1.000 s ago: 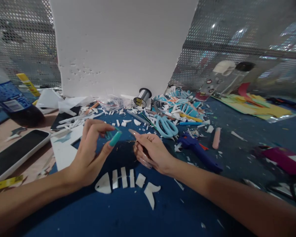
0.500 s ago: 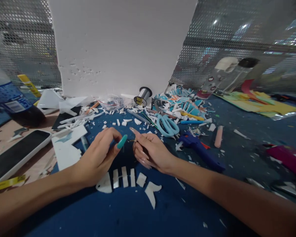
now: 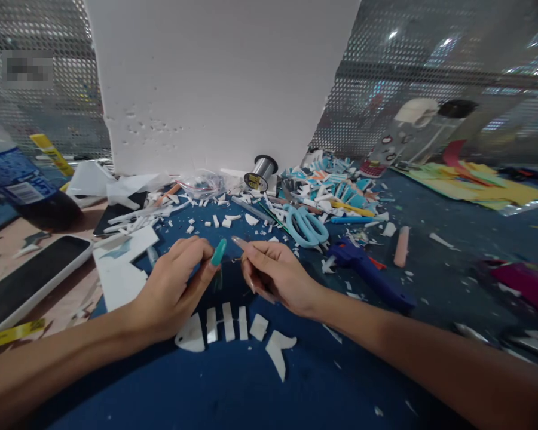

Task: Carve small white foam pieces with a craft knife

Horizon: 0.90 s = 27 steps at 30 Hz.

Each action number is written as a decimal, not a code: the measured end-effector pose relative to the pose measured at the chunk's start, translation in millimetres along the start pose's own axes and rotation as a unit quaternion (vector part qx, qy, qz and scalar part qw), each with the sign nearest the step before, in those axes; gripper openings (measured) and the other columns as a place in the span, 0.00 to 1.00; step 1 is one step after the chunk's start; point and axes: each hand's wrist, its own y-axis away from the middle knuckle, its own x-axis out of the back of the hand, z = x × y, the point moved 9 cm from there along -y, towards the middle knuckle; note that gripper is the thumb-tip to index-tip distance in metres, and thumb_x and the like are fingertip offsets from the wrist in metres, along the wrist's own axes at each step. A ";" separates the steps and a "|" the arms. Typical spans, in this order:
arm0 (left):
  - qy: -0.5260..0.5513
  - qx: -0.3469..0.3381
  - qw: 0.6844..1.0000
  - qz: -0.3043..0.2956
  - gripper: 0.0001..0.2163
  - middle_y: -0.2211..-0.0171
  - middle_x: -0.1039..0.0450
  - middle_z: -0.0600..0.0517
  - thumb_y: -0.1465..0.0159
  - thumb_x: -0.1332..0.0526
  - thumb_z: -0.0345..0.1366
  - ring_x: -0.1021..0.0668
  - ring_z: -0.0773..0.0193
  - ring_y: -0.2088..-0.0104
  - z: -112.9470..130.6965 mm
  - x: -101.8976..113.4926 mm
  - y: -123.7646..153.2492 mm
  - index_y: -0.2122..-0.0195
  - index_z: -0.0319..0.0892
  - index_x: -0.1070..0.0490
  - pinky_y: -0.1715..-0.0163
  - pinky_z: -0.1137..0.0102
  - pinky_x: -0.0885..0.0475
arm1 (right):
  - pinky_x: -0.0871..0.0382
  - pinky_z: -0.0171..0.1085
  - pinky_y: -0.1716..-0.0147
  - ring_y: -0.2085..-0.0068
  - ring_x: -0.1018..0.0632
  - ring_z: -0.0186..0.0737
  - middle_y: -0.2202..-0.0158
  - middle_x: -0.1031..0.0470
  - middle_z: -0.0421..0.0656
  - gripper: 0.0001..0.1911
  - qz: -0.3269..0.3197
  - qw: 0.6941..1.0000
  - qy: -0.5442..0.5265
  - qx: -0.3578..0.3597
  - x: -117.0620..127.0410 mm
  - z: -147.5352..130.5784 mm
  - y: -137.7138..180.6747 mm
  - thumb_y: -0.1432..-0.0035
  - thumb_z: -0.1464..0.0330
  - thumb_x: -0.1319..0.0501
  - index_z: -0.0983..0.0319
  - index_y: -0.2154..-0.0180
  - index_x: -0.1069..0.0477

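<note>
My left hand [image 3: 174,286] is curled, its thumb with a teal nail pressed toward the fingertips. My right hand [image 3: 275,275] is pinched just to its right, almost touching it. A thin small thing [image 3: 238,259] shows between the two hands, too small to name. Both hands hover over a dark blue mat [image 3: 215,388]. Just in front of them lie white foam pieces [image 3: 228,325] laid out like a fish skeleton, with a head, ribs and a tail.
A big white foam board [image 3: 215,83] stands at the back, with a wire spool [image 3: 260,173] at its foot. Light blue scissors [image 3: 305,225], a blue glue gun [image 3: 367,275], a pink stick [image 3: 402,246] and scattered scraps lie right. A phone [image 3: 27,280] and a bottle [image 3: 18,185] lie left.
My left hand has come down and closed in toward my right hand, so the fingertips nearly meet. The foam fish pieces have not moved.
</note>
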 end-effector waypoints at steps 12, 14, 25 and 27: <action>-0.008 0.005 1.000 0.000 0.10 0.79 0.36 0.55 0.35 0.52 0.30 0.33 0.70 0.77 -0.3 -0.4 -1.0 0.75 0.43 0.42 0.74 0.74 0.36 | 0.52 0.24 0.94 0.93 0.41 0.22 0.90 0.36 0.34 0.24 -0.001 1.000 -0.004 -0.019 -3.1 2.6 0.5 0.39 0.59 0.45 0.64 0.84 0.36; -0.008 0.011 1.000 -0.004 0.10 0.79 0.37 0.56 0.35 0.52 0.31 0.33 0.69 0.77 -0.8 -1.0 -1.5 0.75 0.43 0.43 0.75 0.74 0.36 | 0.52 0.23 0.94 0.93 0.41 0.22 0.91 0.37 0.34 0.25 -0.005 1.000 -0.004 -0.019 -3.8 2.7 0.6 0.40 0.58 0.45 0.64 0.84 0.36; -0.024 -0.004 1.000 -0.004 0.12 0.81 0.37 0.57 0.35 0.53 0.30 0.34 0.70 0.79 2.5 -0.6 -1.8 0.77 0.42 0.43 0.77 0.74 0.37 | 0.51 0.23 0.95 0.93 0.39 0.23 0.90 0.36 0.34 0.25 -0.002 0.999 -0.002 -0.033 -3.3 5.0 2.6 0.40 0.57 0.45 0.64 0.84 0.37; -0.024 0.004 1.000 -0.007 0.12 0.81 0.37 0.56 0.35 0.53 0.30 0.34 0.70 0.79 0.9 -1.0 -1.6 0.77 0.43 0.42 0.77 0.74 0.37 | 0.51 0.23 0.95 0.93 0.39 0.23 0.90 0.36 0.34 0.25 0.000 0.999 0.000 -0.035 -3.4 5.0 2.8 0.40 0.57 0.44 0.63 0.84 0.37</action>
